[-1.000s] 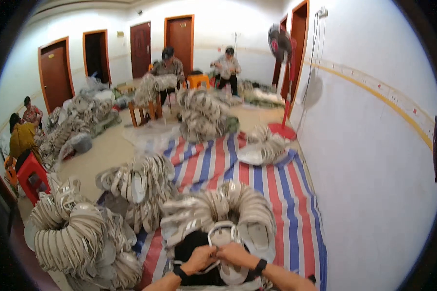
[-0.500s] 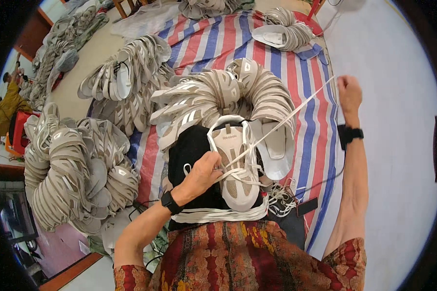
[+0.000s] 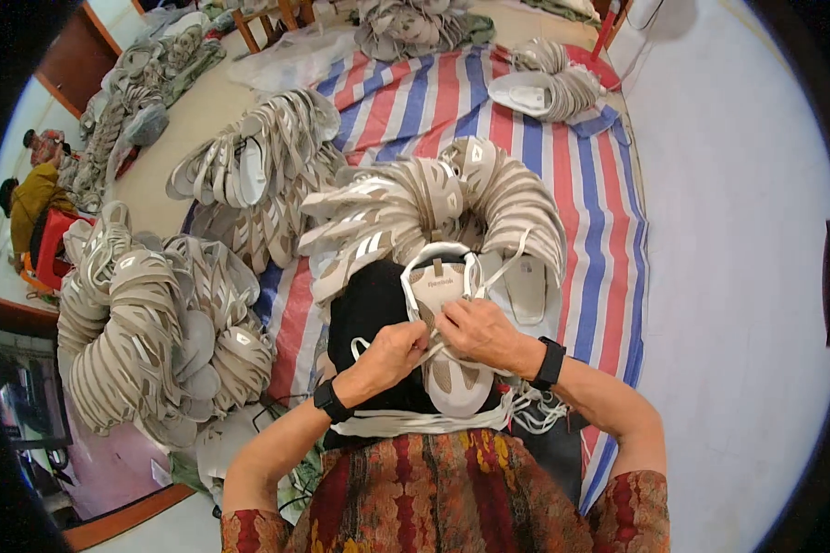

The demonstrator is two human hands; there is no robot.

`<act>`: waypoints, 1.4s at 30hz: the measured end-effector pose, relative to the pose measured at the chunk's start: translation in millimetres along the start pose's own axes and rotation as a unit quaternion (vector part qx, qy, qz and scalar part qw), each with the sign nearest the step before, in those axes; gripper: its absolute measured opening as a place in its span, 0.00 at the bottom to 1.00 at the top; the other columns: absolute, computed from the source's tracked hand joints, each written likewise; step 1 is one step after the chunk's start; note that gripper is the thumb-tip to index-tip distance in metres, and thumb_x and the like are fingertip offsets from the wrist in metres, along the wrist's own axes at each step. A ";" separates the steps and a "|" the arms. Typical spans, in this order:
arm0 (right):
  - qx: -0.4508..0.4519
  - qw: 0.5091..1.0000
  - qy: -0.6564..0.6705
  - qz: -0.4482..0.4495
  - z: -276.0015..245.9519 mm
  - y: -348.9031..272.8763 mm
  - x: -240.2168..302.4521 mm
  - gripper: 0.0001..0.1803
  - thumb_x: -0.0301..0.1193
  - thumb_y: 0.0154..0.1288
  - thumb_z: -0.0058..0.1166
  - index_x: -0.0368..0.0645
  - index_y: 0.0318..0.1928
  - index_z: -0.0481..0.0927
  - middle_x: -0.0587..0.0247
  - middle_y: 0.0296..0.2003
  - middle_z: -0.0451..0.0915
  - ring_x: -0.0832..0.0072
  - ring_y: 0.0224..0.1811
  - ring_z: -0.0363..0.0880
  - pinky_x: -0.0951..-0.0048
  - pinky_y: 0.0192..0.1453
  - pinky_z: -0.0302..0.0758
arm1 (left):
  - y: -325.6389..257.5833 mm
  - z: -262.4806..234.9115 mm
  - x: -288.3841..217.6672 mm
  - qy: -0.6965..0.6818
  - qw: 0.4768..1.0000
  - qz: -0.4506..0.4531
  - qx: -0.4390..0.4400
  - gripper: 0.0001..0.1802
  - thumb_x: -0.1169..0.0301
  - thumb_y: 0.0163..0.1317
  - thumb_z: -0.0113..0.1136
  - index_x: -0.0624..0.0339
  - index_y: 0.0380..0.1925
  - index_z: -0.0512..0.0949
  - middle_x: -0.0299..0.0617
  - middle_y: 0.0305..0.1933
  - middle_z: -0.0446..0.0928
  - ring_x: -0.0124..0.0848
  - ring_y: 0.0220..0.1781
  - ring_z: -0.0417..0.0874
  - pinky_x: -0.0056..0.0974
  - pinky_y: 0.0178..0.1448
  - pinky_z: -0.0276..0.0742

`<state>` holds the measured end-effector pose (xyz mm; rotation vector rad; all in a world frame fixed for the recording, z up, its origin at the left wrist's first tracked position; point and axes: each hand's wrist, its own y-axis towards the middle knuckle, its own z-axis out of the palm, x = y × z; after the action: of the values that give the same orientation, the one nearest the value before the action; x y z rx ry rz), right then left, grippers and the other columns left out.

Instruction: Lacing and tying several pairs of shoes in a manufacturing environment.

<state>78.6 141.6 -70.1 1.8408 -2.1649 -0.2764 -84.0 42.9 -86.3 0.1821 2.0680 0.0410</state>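
On the black cloth over my lap lies a beige and white sneaker upper, toe toward me. My left hand is closed at its left lacing edge, pinching a white shoelace. Close beside it, my right hand is bent over the tongue and lacing with its fingers pressed together on the lace. Both fingertips hide much of the lacing. A loop of the shoelace rises beyond my right hand. More white laces lie across my lap, and a loose bunch sits to the right.
Curved stacks of nested shoe uppers stand just ahead, at the left and far left. A striped sheet covers the floor. A red stool holds another stack. People sit at the far left.
My right hand has come in from far right, where it held the lace taut, to the shoe upper beside my left hand. The lace has gone slack into a loop.
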 end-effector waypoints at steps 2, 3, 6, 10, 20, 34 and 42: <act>-0.038 0.998 -0.046 0.026 -2.9 -1.3 -23.4 0.04 0.28 0.49 0.48 0.41 0.24 0.70 0.62 0.20 0.68 0.70 0.21 0.72 0.69 0.23 0.69 | 2.3 -2.3 7.7 0.002 1.000 0.013 0.006 0.05 0.82 0.47 0.53 0.65 0.21 0.67 0.49 0.19 0.69 0.36 0.21 0.74 0.36 0.25 0.67; -0.081 0.991 -0.097 0.047 -11.9 -4.8 -53.9 0.02 0.26 0.49 0.47 0.42 0.26 0.71 0.61 0.18 0.67 0.68 0.18 0.70 0.67 0.21 0.68 | -0.3 -6.3 2.7 0.013 1.000 -0.014 0.024 0.05 0.83 0.47 0.52 0.65 0.21 0.67 0.47 0.19 0.69 0.34 0.20 0.74 0.35 0.25 0.68; -0.185 0.939 -0.168 0.234 -72.7 -39.5 -135.2 0.05 0.25 0.49 0.48 0.41 0.29 0.72 0.55 0.22 0.71 0.58 0.22 0.70 0.62 0.24 0.66 | -0.7 -9.4 -5.2 -0.040 0.989 -0.118 0.075 0.04 0.83 0.50 0.49 0.64 0.22 0.67 0.38 0.18 0.70 0.25 0.21 0.77 0.29 0.24 0.71; -0.101 0.946 -0.058 0.302 -79.6 -68.3 -139.9 0.10 0.23 0.47 0.48 0.41 0.34 0.75 0.52 0.32 0.74 0.58 0.32 0.73 0.63 0.35 0.70 | -0.3 -5.3 -4.4 -0.294 0.918 -0.255 0.078 0.03 0.79 0.56 0.49 0.60 0.28 0.66 0.37 0.24 0.72 0.24 0.24 0.77 0.28 0.24 0.74; -0.013 0.998 0.039 0.039 -10.1 -8.8 11.8 0.09 0.24 0.45 0.48 0.40 0.31 0.71 0.61 0.31 0.69 0.67 0.37 0.69 0.67 0.39 0.66 | -19.5 1.3 0.5 -0.534 0.768 -0.352 0.011 0.09 0.64 0.63 0.49 0.57 0.34 0.65 0.36 0.28 0.72 0.27 0.29 0.76 0.31 0.31 0.75; 0.011 0.600 0.675 0.429 -56.3 -10.5 -30.8 0.04 0.25 0.56 0.40 0.38 0.30 0.69 0.67 0.22 0.68 0.76 0.23 0.67 0.73 0.27 0.65 | 10.0 -13.6 -10.8 -0.086 0.977 -0.104 -0.162 0.03 0.77 0.53 0.54 0.63 0.28 0.70 0.41 0.26 0.73 0.28 0.26 0.75 0.32 0.29 0.71; 0.092 0.975 0.188 0.070 -31.5 -22.6 -42.4 0.23 0.34 0.50 0.58 0.49 0.49 0.73 0.55 0.23 0.74 0.63 0.24 0.74 0.65 0.29 0.71 | 53.1 10.6 -13.2 0.236 0.949 0.167 -0.129 0.07 0.74 0.39 0.59 0.57 0.21 0.73 0.44 0.21 0.72 0.42 0.28 0.72 0.43 0.39 0.64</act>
<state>116.3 180.8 -51.7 1.6547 -2.0905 0.2911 -62.5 92.9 -74.3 0.3891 2.4564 0.6124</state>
